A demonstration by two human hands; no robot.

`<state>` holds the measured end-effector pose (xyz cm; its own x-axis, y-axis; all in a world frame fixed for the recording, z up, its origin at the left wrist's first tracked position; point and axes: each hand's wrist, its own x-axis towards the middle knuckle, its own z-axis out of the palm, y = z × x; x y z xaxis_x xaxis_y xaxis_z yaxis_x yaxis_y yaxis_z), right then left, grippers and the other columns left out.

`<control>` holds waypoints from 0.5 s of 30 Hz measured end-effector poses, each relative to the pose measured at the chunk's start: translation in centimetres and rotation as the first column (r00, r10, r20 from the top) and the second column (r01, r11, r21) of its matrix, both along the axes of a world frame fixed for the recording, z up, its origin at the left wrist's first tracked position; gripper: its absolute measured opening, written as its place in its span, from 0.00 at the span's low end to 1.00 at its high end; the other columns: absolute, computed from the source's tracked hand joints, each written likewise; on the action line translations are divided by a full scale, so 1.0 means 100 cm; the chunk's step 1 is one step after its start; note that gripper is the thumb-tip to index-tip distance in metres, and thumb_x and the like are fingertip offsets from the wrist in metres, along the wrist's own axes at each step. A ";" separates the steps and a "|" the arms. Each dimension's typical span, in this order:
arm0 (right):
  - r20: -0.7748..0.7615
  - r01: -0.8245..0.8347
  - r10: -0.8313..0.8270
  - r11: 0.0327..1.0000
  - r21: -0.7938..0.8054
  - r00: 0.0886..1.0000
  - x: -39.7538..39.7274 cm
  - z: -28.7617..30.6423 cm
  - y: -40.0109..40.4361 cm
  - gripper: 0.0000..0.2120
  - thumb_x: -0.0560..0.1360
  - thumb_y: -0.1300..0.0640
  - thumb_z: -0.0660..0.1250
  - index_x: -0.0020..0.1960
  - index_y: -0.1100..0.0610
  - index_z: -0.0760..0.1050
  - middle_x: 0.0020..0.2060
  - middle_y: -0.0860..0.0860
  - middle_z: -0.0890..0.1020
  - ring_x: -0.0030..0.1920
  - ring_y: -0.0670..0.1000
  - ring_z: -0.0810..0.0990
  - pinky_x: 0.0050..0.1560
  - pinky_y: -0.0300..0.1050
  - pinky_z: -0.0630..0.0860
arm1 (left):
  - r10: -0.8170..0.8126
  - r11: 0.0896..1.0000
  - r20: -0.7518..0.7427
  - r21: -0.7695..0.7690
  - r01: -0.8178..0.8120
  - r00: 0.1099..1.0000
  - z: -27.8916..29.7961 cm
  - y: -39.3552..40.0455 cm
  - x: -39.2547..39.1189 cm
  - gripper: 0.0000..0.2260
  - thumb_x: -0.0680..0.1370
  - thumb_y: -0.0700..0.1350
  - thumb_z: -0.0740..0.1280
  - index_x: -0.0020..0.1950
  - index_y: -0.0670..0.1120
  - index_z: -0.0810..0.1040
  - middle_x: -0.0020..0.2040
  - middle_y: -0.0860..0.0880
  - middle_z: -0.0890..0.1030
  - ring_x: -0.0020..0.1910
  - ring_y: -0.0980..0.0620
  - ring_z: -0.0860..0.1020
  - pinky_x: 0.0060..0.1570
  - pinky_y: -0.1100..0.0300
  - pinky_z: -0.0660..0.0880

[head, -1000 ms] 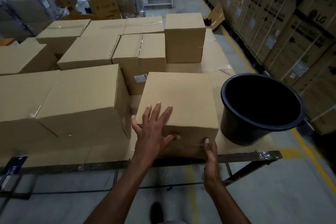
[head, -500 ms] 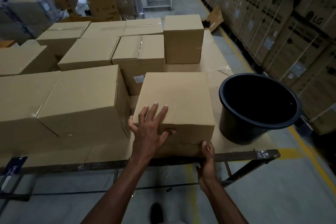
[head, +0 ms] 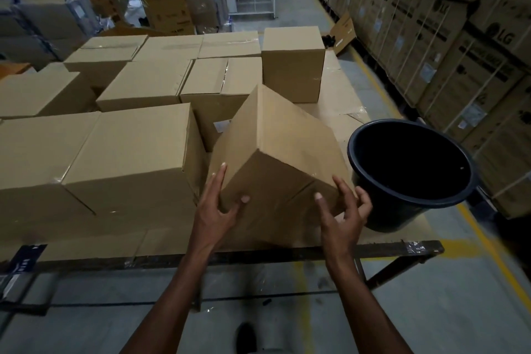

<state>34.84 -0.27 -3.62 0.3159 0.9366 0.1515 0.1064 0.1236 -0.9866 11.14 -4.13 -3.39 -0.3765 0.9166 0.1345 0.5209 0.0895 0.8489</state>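
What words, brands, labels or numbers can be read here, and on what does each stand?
"LG": printed on the stacked carton at the right.
Too blurred to read: the white sticker just left of the tilted box, the print on the far brown carton, the blue strip at the near left.
The tilted box itself, gripped by the left hand and right hand, shows no text.

plain tan box (head: 275, 149), black bucket (head: 411, 172)
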 end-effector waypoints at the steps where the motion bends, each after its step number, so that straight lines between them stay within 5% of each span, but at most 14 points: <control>1: 0.054 0.016 -0.017 1.000 0.022 0.998 -0.001 0.004 0.001 0.22 0.74 0.53 0.78 0.65 0.38 0.80 0.74 0.43 0.62 0.73 0.51 0.63 0.55 0.28 0.68 | -0.012 1.000 0.075 0.003 0.012 0.997 -0.004 -0.001 0.002 0.41 0.68 0.79 0.63 0.79 0.72 0.53 0.80 0.50 0.65 0.76 0.49 0.68 0.70 0.41 0.72; 6: 0.272 0.015 -0.052 0.991 0.136 0.961 -0.007 0.018 0.000 0.22 0.74 0.56 0.78 0.65 0.41 0.81 0.78 0.46 0.60 0.75 0.54 0.59 0.55 0.32 0.67 | 0.009 0.999 0.401 -0.049 0.012 0.916 -0.028 -0.008 0.022 0.43 0.68 0.80 0.61 0.79 0.66 0.59 0.75 0.60 0.70 0.73 0.57 0.69 0.65 0.64 0.69; 9: 0.355 -0.022 -0.037 0.986 0.162 0.934 -0.012 0.013 -0.006 0.20 0.74 0.58 0.77 0.62 0.42 0.82 0.77 0.49 0.62 0.75 0.57 0.59 0.55 0.30 0.65 | 0.095 0.991 0.502 -0.131 -0.033 0.859 -0.054 -0.016 0.034 0.39 0.69 0.77 0.58 0.78 0.65 0.60 0.68 0.65 0.74 0.69 0.56 0.74 0.65 0.60 0.72; 12: 0.326 -0.005 -0.049 0.987 0.163 0.944 -0.011 0.008 -0.011 0.23 0.73 0.59 0.77 0.66 0.43 0.79 0.78 0.49 0.61 0.76 0.58 0.60 0.56 0.31 0.65 | 0.096 0.991 0.532 -0.129 -0.031 0.841 -0.064 -0.020 0.042 0.32 0.76 0.72 0.61 0.77 0.63 0.63 0.70 0.58 0.76 0.69 0.52 0.76 0.66 0.57 0.76; 14: 0.267 0.002 -0.048 0.985 0.171 0.963 -0.006 0.001 -0.013 0.33 0.74 0.55 0.77 0.76 0.44 0.70 0.79 0.48 0.59 0.77 0.55 0.60 0.61 0.34 0.65 | 0.113 0.994 0.570 -0.061 -0.096 0.813 -0.058 -0.018 0.045 0.40 0.71 0.75 0.65 0.80 0.62 0.59 0.77 0.54 0.69 0.76 0.52 0.69 0.65 0.68 0.71; 15: 0.195 0.003 -0.033 0.988 0.152 0.980 -0.003 -0.005 -0.016 0.37 0.75 0.50 0.76 0.80 0.45 0.64 0.80 0.46 0.57 0.79 0.52 0.60 0.65 0.36 0.65 | 0.142 0.986 0.547 -0.003 -0.167 0.825 -0.052 -0.017 0.047 0.43 0.69 0.77 0.64 0.80 0.63 0.56 0.80 0.54 0.63 0.78 0.53 0.64 0.70 0.65 0.68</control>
